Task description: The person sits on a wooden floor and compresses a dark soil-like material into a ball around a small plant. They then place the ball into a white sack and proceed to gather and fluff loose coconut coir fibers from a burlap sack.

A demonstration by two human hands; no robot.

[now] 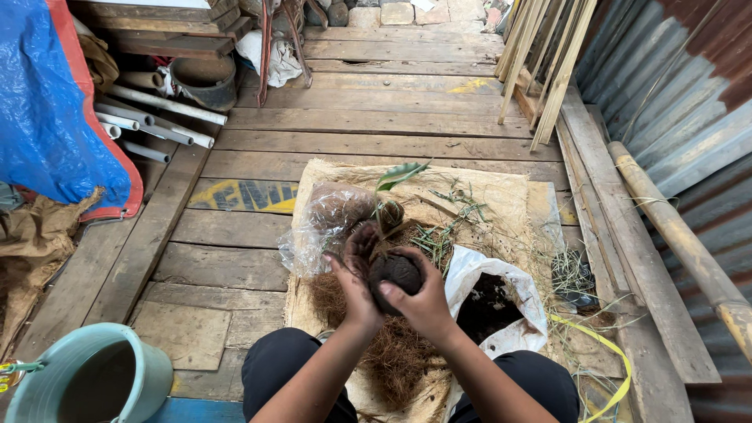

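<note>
Both hands cup a dark soil ball (395, 272) with a small seedling (389, 188) rising from it: the left hand (354, 276) wraps its left side, the right hand (423, 304) closes around its front. The ball is held above brown fibre (395, 356) on a burlap mat (501, 196). Left stands a pale green bucket (94, 376); a clear plastic bag (317, 227) lies nearer; right, a white sack of soil (493, 301).

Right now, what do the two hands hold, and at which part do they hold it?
Both the left hand and right hand cup the dark soil ball at a small plant's base; the stem stays free.
</note>
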